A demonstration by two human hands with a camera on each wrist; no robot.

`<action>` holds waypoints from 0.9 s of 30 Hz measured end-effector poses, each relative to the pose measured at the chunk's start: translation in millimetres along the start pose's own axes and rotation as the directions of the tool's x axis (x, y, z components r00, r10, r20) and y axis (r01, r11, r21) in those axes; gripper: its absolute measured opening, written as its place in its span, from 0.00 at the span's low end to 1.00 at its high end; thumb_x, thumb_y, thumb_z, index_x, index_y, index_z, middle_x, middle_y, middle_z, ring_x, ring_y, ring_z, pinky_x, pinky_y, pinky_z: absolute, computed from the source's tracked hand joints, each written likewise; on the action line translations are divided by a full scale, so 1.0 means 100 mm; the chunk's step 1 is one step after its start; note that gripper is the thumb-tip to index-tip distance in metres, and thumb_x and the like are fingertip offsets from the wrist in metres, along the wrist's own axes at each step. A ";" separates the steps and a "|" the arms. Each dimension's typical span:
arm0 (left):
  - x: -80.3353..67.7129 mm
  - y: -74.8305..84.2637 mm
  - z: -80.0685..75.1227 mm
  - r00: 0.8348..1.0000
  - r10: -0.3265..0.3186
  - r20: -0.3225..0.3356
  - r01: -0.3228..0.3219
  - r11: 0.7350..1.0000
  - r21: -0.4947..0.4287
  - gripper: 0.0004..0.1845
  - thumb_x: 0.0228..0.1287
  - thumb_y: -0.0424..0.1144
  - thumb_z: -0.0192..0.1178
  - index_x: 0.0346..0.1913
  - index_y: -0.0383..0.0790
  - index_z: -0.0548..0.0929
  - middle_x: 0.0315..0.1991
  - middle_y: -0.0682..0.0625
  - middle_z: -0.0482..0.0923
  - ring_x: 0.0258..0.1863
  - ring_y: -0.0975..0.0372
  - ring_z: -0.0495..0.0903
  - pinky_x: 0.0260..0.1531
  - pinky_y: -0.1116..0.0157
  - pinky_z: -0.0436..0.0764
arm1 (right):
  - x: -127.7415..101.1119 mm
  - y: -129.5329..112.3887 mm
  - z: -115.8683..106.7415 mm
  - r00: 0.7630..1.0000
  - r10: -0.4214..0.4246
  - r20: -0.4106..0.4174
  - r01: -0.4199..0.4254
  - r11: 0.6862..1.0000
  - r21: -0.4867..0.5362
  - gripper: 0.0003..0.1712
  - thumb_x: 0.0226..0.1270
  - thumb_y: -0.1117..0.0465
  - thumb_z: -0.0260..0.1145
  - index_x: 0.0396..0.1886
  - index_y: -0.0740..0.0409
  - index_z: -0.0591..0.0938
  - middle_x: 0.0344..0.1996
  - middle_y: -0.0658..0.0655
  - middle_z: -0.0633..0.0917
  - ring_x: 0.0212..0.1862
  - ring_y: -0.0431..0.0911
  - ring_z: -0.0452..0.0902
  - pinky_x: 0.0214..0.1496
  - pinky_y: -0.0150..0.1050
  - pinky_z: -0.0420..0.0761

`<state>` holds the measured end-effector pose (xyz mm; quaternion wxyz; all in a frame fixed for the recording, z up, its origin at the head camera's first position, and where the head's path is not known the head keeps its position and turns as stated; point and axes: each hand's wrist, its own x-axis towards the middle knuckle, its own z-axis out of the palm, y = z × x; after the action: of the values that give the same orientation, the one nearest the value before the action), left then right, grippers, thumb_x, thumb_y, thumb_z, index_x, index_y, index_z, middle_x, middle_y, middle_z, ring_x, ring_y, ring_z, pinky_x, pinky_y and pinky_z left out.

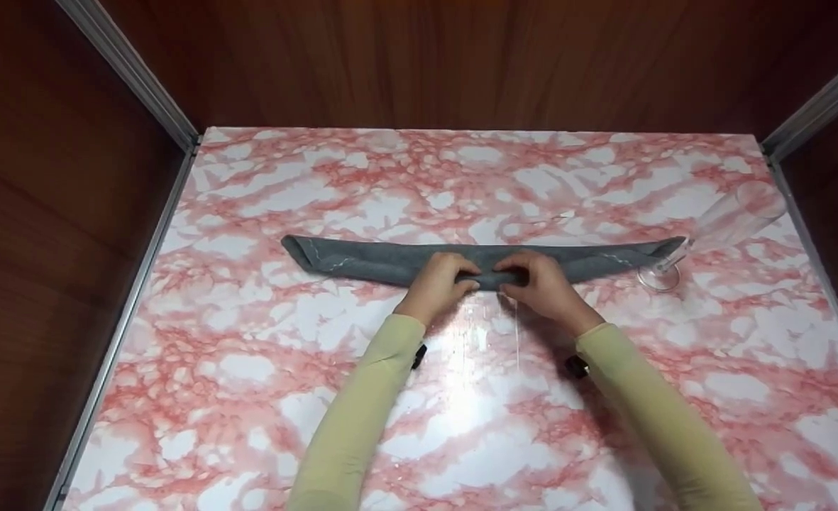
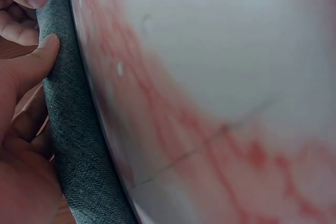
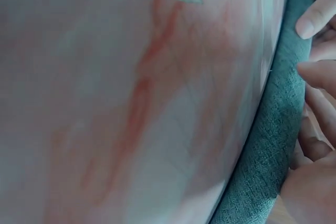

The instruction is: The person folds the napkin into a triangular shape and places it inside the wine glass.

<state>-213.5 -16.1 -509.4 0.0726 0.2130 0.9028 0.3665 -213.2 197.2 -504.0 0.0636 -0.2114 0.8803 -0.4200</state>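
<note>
A dark grey-green cloth [image 1: 383, 262], folded into a long narrow strip, lies crosswise on the table with its two ends tapering to points. At its middle, my left hand [image 1: 438, 284] pinches the near edge between thumb and curled fingers. Close beside it, my right hand [image 1: 543, 284] grips the same rolled edge in the same way, the two thumbs a short gap apart. In the left wrist view the left thumb [image 2: 47, 51] presses on the roll of cloth [image 2: 79, 145]. The right wrist view shows the right thumb [image 3: 317, 72] against the cloth [image 3: 268, 124].
A clear stemmed glass [image 1: 734, 216] lies on its side at the right, its round foot [image 1: 659, 277] beside the cloth's right tip. The red-and-white marbled table [image 1: 248, 369] is bordered by brown wooden panels [image 1: 461, 64] at the back and sides.
</note>
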 end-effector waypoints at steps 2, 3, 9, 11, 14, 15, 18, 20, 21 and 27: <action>0.00 0.00 0.00 1.000 -0.002 0.001 0.002 1.000 0.007 0.13 0.62 0.39 0.65 0.48 0.42 0.86 0.46 0.50 0.82 0.49 0.60 0.79 0.50 0.68 0.75 | 0.00 0.00 0.00 1.000 -0.003 -0.012 0.003 1.000 0.000 0.15 0.58 0.69 0.70 0.46 0.61 0.84 0.44 0.58 0.81 0.48 0.51 0.76 0.51 0.47 0.75; 0.01 0.00 0.00 1.000 -0.005 0.001 0.005 1.000 0.001 0.13 0.62 0.38 0.65 0.48 0.42 0.86 0.46 0.50 0.82 0.49 0.60 0.79 0.50 0.68 0.75 | 0.00 0.00 0.00 1.000 0.000 -0.016 0.001 1.000 0.003 0.15 0.57 0.69 0.70 0.46 0.60 0.84 0.44 0.57 0.81 0.47 0.51 0.76 0.50 0.46 0.75; 0.02 -0.01 -0.01 0.998 -0.061 0.008 0.062 0.993 -0.099 0.12 0.61 0.37 0.66 0.47 0.42 0.86 0.45 0.51 0.83 0.47 0.61 0.79 0.47 0.69 0.76 | 0.01 -0.01 -0.03 0.997 0.077 0.010 -0.078 0.995 0.058 0.15 0.57 0.71 0.71 0.45 0.60 0.84 0.44 0.57 0.81 0.45 0.51 0.77 0.47 0.47 0.76; 0.02 -0.02 -0.02 0.997 -0.079 0.011 0.080 0.989 -0.121 0.12 0.61 0.37 0.66 0.47 0.42 0.86 0.45 0.52 0.83 0.47 0.62 0.79 0.46 0.70 0.76 | 0.03 -0.01 -0.03 0.995 0.094 0.025 -0.095 0.993 0.063 0.16 0.56 0.71 0.71 0.46 0.60 0.83 0.44 0.57 0.82 0.46 0.51 0.77 0.48 0.47 0.76; 0.02 -0.02 -0.03 0.995 -0.099 0.019 0.100 0.986 -0.133 0.12 0.61 0.37 0.66 0.48 0.43 0.86 0.45 0.53 0.82 0.47 0.63 0.79 0.47 0.70 0.76 | 0.05 0.01 -0.01 0.995 0.087 0.039 -0.089 0.996 0.032 0.16 0.56 0.71 0.71 0.45 0.60 0.84 0.43 0.57 0.83 0.45 0.50 0.78 0.48 0.46 0.76; 0.02 -0.02 -0.03 0.995 -0.100 0.019 0.101 0.985 -0.139 0.12 0.61 0.37 0.66 0.48 0.43 0.85 0.45 0.53 0.82 0.47 0.63 0.79 0.47 0.70 0.76 | 0.06 0.02 -0.01 0.996 0.081 0.038 -0.082 0.997 0.013 0.15 0.56 0.70 0.72 0.45 0.60 0.84 0.42 0.57 0.84 0.45 0.50 0.78 0.48 0.46 0.77; 0.01 -0.01 -0.03 0.995 -0.095 0.010 0.096 0.983 -0.155 0.14 0.61 0.37 0.66 0.49 0.42 0.85 0.46 0.52 0.82 0.48 0.63 0.79 0.47 0.70 0.76 | 0.08 0.04 -0.01 0.997 0.071 0.032 -0.071 0.997 -0.021 0.14 0.56 0.69 0.72 0.43 0.60 0.86 0.40 0.57 0.85 0.42 0.49 0.79 0.45 0.45 0.78; 0.02 -0.01 -0.02 0.997 -0.081 -0.006 0.079 0.982 -0.169 0.14 0.60 0.36 0.67 0.50 0.41 0.84 0.47 0.51 0.82 0.48 0.63 0.79 0.47 0.70 0.76 | 0.09 0.04 -0.02 0.997 0.072 0.034 -0.071 0.997 -0.022 0.13 0.56 0.68 0.72 0.43 0.60 0.86 0.39 0.56 0.85 0.41 0.49 0.80 0.43 0.44 0.78; 0.03 -0.01 -0.01 0.998 -0.067 -0.016 0.063 0.982 -0.176 0.14 0.60 0.35 0.67 0.50 0.40 0.84 0.46 0.51 0.82 0.48 0.62 0.79 0.47 0.70 0.76 | 0.09 0.04 -0.02 0.997 0.074 0.039 -0.073 0.997 -0.016 0.13 0.56 0.68 0.72 0.43 0.60 0.86 0.38 0.56 0.85 0.40 0.48 0.80 0.42 0.43 0.78; 0.07 0.02 0.05 0.998 -0.024 -0.050 0.015 0.983 -0.186 0.13 0.57 0.32 0.68 0.47 0.39 0.85 0.44 0.50 0.83 0.46 0.62 0.80 0.46 0.72 0.76 | 0.10 0.05 -0.05 0.992 0.102 0.081 -0.105 0.994 0.040 0.11 0.58 0.68 0.71 0.42 0.60 0.85 0.37 0.55 0.85 0.37 0.47 0.79 0.38 0.41 0.78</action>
<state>-217.2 -8.6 -511.8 0.0720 0.1868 0.8684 0.4536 -225.2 199.3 -504.3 0.1244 -0.1804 0.8773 -0.4270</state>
